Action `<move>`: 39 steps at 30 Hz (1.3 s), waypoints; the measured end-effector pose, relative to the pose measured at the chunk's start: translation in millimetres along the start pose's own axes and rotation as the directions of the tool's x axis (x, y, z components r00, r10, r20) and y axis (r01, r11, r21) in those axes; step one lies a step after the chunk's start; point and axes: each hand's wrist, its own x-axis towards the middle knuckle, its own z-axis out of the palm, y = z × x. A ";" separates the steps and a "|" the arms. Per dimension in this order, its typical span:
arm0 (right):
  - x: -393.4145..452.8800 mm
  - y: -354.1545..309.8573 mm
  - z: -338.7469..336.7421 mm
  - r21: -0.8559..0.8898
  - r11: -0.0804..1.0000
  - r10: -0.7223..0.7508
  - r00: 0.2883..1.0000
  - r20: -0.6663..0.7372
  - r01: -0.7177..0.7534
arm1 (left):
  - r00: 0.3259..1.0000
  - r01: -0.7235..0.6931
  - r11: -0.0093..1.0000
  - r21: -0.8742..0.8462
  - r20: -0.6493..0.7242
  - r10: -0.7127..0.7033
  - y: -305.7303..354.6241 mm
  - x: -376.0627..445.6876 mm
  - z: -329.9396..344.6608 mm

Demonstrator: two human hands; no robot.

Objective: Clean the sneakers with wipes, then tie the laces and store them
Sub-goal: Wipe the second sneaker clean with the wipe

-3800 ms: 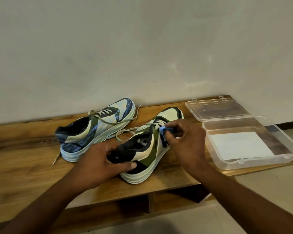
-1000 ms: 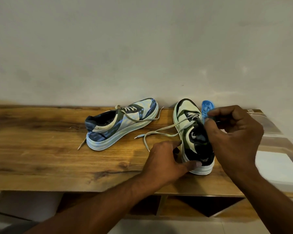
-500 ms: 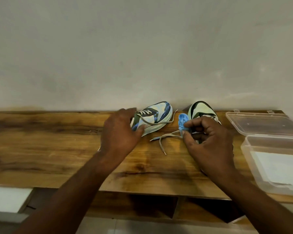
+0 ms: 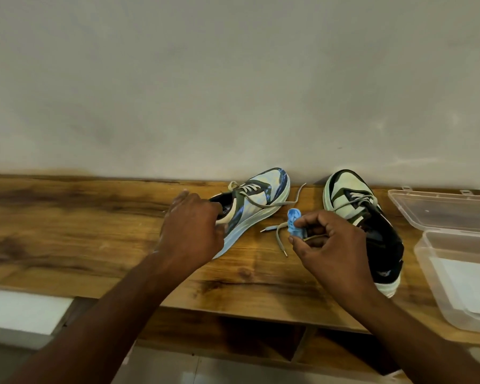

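Note:
Two sneakers lie on the wooden bench [image 4: 67, 231]. The blue and white sneaker [image 4: 263, 200] lies at the middle, toe toward the wall, laces loose. My left hand [image 4: 191, 231] grips its heel collar, thumb inside the opening. The green, white and black sneaker [image 4: 352, 200] stands to the right, its untied laces [image 4: 277, 234] trailing across the wood. My right hand [image 4: 330, 242] pinches a crumpled blue wipe [image 4: 294, 220] between the two shoes, just above the laces.
A clear plastic box [image 4: 424, 253] stands at the bench's right end, lid [image 4: 441, 209] hinged open toward the wall, white sheet inside. The wall runs close behind the shoes. Open shelf compartments sit under the bench; bare wood stretches to the left.
My left hand left the green sneaker and now grips the blue sneaker's heel. My right hand, still holding the wipe, came off the green sneaker and moved between the shoes.

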 end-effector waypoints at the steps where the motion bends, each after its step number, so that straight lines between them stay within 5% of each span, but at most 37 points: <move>1: -0.6 0.5 1.6 -0.003 1.000 0.002 1.000 0.008 -0.002 | 1.000 -0.004 1.000 -0.024 0.019 0.005 1.9 -2.5 -1.2; 14: -6.2 -13.8 18.8 -0.059 0.998 -0.008 0.999 0.040 0.011 | 0.999 0.021 0.949 -0.315 0.052 -0.005 11.3 -36.3 10.2; 18: -0.4 -26.9 13.0 -0.040 0.999 0.023 0.998 0.065 -0.020 | 0.996 0.085 0.817 -0.571 0.047 -0.071 11.2 -36.9 13.0; 23: -1.0 -39.8 5.2 -0.006 1.000 0.019 0.993 0.113 -0.018 | 0.998 0.067 0.501 -0.863 0.065 -0.023 16.1 -43.8 1.4; 27: -6.2 -31.3 16.8 -0.034 0.999 -0.001 0.988 0.156 0.007 | 0.994 0.081 0.498 -0.864 0.106 0.022 10.9 -53.0 1.2; 36: -14.1 -31.3 62.9 0.059 0.995 -0.094 0.981 0.167 0.085 | 0.933 0.292 0.463 -0.837 0.144 -0.329 -28.4 -61.5 12.7; 39: -10.4 -34.0 71.8 0.033 0.988 -0.153 0.976 0.154 0.150 | 0.918 0.345 0.432 -0.833 0.205 -0.339 -31.8 -64.0 19.7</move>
